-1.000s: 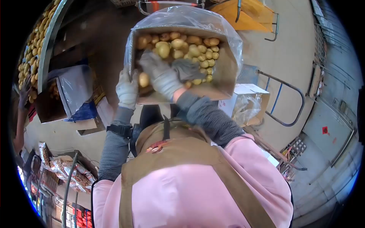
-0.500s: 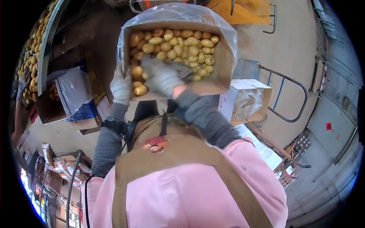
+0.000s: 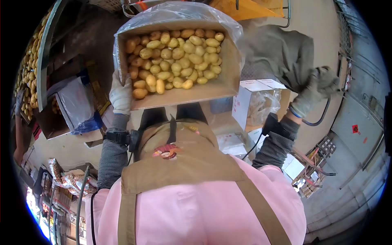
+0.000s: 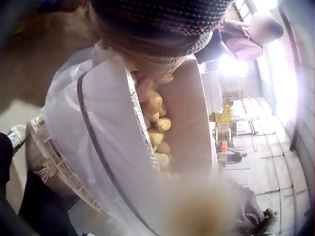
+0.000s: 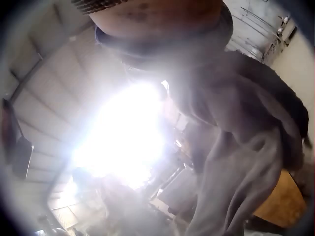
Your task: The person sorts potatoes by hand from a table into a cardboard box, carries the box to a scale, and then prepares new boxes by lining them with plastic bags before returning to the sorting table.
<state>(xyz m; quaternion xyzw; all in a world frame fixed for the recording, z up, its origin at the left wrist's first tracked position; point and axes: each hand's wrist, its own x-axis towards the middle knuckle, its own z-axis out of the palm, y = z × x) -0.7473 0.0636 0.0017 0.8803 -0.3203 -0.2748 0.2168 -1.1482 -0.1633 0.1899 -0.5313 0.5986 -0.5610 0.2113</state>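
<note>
A cardboard box (image 3: 183, 98) lined with clear plastic holds many yellow potatoes (image 3: 177, 53), spread in a layer. My gloved left hand (image 3: 121, 93) grips the box's left wall near its front corner, fingers over the edge. In the left wrist view the potatoes (image 4: 154, 110) show past the glove (image 4: 142, 49). Out to the right of the box, my gloved right hand (image 3: 312, 90) clutches a dark grey cloth (image 3: 281, 49), which spreads out toward the box's right side. The cloth (image 5: 236, 162) hangs in folds below the hand in the right wrist view.
A white carton (image 3: 244, 104) with plastic inside stands right of the box, near a metal cart handle. At left are another box (image 3: 51, 122) with a plastic liner and a sloped rack of potatoes (image 3: 30, 73), where another person's arm (image 3: 19, 134) reaches. Yellow sheeting (image 3: 249, 9) lies behind.
My right hand has moved from over the potatoes out to the right, and the bunched cloth has unfolded. The box and my left hand on it appear farther left in view.
</note>
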